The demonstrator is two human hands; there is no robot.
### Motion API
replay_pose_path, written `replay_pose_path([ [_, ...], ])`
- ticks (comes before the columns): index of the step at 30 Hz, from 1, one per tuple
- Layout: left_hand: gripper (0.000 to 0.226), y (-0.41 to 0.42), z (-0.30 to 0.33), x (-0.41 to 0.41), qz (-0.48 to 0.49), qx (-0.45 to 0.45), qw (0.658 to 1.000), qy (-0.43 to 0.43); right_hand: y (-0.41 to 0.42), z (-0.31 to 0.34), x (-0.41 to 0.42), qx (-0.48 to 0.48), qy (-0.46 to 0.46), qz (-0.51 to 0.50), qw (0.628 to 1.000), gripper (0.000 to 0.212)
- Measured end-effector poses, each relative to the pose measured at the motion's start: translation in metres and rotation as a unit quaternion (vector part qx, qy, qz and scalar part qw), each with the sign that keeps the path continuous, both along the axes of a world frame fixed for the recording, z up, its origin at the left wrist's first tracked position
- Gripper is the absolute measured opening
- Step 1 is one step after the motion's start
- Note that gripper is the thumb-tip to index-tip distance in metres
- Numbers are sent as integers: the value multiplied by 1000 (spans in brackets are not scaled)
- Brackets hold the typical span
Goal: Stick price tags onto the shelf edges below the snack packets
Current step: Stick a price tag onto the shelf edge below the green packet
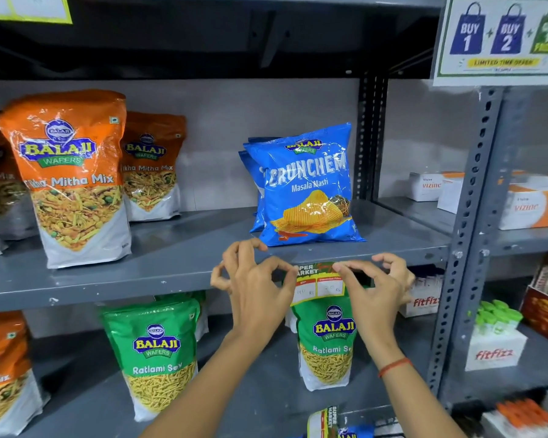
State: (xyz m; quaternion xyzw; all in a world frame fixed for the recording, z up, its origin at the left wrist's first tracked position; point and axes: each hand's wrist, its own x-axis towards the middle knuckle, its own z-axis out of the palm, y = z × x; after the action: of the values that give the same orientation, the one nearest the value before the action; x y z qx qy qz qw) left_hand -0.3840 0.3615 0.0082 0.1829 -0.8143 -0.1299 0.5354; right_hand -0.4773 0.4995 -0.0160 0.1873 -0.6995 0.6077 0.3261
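Both hands pinch a price tag (318, 284) against the grey shelf edge (108, 284) — the left hand (255, 290) at its left corner, the right hand (375, 287) at its right, other fingers spread. Directly above stands a blue Balaji "Crunchem Masala Masti" packet (310, 188). The tag, headed "SUPER MARKET", partly covers a green "Ratlami Sev" pouch (328, 343) below — orange "Tikha Mitha Mix" pouches (73, 178) stand at left.
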Motion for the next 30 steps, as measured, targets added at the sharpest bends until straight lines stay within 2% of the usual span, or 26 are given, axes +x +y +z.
replay_pose_path([
  [3, 11, -3, 0, -3, 2, -3, 1000, 0, -2, 1, -4, 11, 7, -7, 1000, 18],
  [5, 11, -5, -1, -3, 6, -6, 1000, 2, -2, 0, -7, 17, 11, -21, 1000, 18],
  [8, 29, -5, -5, -2, 25, 23, 999, 12, 1, -3, -13, -4, -6, -50, 999, 44],
  [10, 47, -4, -10, -1, 40, 60, 997, 41, 5, -6, -15, -17, -6, -64, 998, 52],
  [13, 51, 2, -38, 4, 18, 115, 985, 126, 20, -33, -18, -50, -17, -69, 996, 46],
  [15, 46, 11, -73, 10, -12, 139, 981, 135, 34, -69, -13, -72, -49, -78, 993, 41],
  [17, 41, 21, -113, 15, -28, 125, 990, 64, 47, -123, -4, -55, -92, -92, 990, 37],
  [19, 34, 28, -155, 13, -70, 75, 991, -80, 54, -189, 10, -42, -171, -77, 981, 39],
  [21, 28, 30, -195, 5, -133, 31, 963, -231, 55, -251, 27, -45, -288, -34, 956, 53],
  [23, 30, 30, -224, -6, -159, 5, 929, -335, 52, -300, 42, -23, -423, 22, 906, 64],
  [26, 32, 33, -244, -25, -154, -6, 899, -409, 39, -340, 54, -32, -535, 105, 838, 60],
  [30, 21, 36, -254, -46, -152, -20, 891, -427, 21, -350, 43, -138, -566, 143, 800, 42],
])
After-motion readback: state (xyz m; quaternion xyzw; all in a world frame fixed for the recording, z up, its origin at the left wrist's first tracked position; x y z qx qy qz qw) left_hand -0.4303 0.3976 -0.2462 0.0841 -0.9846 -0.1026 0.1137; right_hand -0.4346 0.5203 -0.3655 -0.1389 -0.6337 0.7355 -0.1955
